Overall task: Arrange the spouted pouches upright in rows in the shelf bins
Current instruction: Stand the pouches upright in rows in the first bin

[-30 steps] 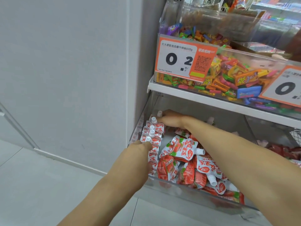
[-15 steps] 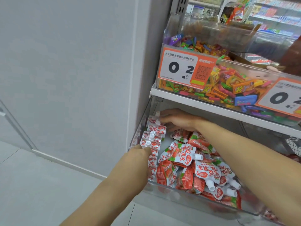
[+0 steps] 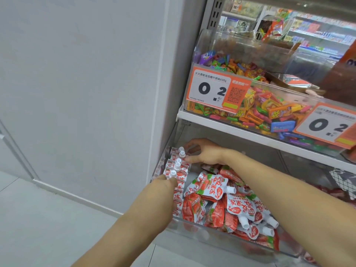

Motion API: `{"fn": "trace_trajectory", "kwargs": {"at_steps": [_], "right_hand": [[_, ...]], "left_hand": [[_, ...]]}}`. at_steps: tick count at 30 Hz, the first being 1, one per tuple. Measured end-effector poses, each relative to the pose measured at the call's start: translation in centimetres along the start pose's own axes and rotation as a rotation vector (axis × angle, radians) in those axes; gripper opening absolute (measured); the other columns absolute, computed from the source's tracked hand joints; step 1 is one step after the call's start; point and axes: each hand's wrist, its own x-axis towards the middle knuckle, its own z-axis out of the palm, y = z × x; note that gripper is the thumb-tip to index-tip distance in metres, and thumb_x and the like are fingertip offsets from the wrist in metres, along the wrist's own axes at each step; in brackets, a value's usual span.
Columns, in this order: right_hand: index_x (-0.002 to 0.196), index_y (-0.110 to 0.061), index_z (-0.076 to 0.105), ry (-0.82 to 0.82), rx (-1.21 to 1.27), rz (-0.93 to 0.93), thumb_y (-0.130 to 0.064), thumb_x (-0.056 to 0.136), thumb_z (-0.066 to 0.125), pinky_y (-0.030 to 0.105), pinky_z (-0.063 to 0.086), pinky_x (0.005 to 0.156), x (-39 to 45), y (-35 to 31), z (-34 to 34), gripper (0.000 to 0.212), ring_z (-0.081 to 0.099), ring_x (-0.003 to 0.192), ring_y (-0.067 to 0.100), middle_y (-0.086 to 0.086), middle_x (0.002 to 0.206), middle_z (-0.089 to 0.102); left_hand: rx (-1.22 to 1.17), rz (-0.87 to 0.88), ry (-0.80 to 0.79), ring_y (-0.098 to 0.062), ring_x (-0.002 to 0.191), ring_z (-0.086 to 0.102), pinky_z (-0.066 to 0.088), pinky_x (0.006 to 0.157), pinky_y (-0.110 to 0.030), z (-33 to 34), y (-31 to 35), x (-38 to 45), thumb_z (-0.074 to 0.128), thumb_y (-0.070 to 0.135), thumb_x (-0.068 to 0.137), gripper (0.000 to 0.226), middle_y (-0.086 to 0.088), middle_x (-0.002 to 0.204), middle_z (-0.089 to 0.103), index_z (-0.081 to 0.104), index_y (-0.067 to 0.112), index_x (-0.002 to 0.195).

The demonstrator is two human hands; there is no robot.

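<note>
Both hands brace the upright pouch row [image 3: 178, 166] in the clear bin [image 3: 221, 239]: left hand [image 3: 167, 182] presses its front, right hand [image 3: 204, 153] pinches the rear pouch.

The left hand [image 3: 167, 183] covered the front of the upright pouch row [image 3: 178, 166], and its fingers were hidden, so its grip could not be told. The right price tag [image 3: 327, 128] was cut by the frame edge. Small print on the left tag [image 3: 215, 89] was unreadable. The bin's [image 3: 221, 239] far right corner ran out of frame
</note>
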Motion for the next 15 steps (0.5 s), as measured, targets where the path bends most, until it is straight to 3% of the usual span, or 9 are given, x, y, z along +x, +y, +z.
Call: {"fn": "trace_trajectory", "kwargs": {"at_steps": [4, 8, 10, 15], "right_hand": [[0.130, -0.017, 0.057, 0.058, -0.158, 0.020, -0.025, 0.080, 0.083, 0.031, 0.050, 0.099, -1.4, 0.7, -2.9, 0.057, 0.060, 0.115, 0.018, -0.001, 0.123, 0.061], [0.121, -0.018, 0.064, -0.038, -0.631, 0.169, -0.049, 0.077, 0.081, 0.033, 0.055, 0.090, -3.1, 1.2, -3.6, 0.056, 0.064, 0.101, 0.021, 0.001, 0.116, 0.066], [0.116, -0.021, 0.065, -0.023, -0.668, 0.231, -0.059, 0.071, 0.080, 0.033, 0.056, 0.087, -3.4, 1.5, -3.4, 0.061, 0.063, 0.096, 0.020, 0.000, 0.112, 0.066], [0.130, -0.016, 0.057, 0.079, -0.559, 0.307, -0.051, 0.063, 0.089, 0.034, 0.054, 0.093, -3.3, 1.8, -2.8, 0.082, 0.062, 0.109, 0.024, 0.002, 0.125, 0.064]], "left_hand": [[-0.005, -0.006, 0.001, -0.016, 0.103, 0.061, 0.044, 0.078, -0.018, 0.0, -0.1, -0.1, 0.062, 0.015, 0.089, 0.039, 0.004, 0.125, 0.053, 0.054, 0.025, 0.126], [0.006, -0.018, -0.008, -0.018, 0.105, 0.060, 0.045, 0.080, -0.021, 0.1, 0.0, -0.1, 0.061, 0.012, 0.089, 0.041, 0.002, 0.126, 0.052, 0.053, 0.023, 0.128], [0.004, -0.021, 0.001, -0.019, 0.105, 0.060, 0.046, 0.079, -0.023, 0.1, 0.1, 0.0, 0.061, 0.011, 0.088, 0.041, 0.001, 0.126, 0.053, 0.054, 0.023, 0.127], [-0.032, -0.007, -0.003, -0.019, 0.108, 0.059, 0.046, 0.084, -0.024, -0.2, 0.2, -0.4, 0.061, 0.018, 0.090, 0.040, 0.001, 0.129, 0.053, 0.053, 0.023, 0.128]]}}
